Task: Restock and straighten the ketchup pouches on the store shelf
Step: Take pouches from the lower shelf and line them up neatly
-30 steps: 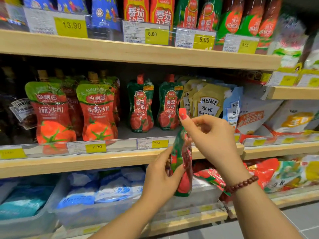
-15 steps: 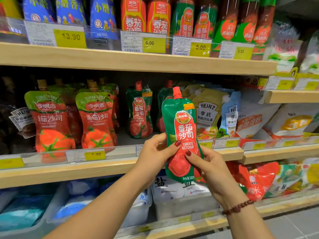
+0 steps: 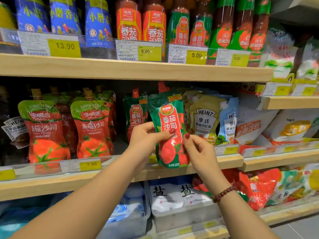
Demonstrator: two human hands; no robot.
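Ketchup pouch (image 3: pixel 170 125) was held near upright, red cap up, just before middle shelf (image 3: pixel 51 185), beside matching green pouch (image 3: pixel 135 116) standing there. Left hand (image 3: pixel 144 140) gripped its left edge; right hand (image 3: pixel 198 150) pinched right edge.

Grocery shop: stocked wooden shelves (image 3: pixel 138 71), yellow price tags (image 3: pixel 64 46).

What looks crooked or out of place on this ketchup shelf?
The green ketchup pouch is off the shelf, tilted, held by the left hand and right hand. Beside it, the Heinz pouches slump unevenly.
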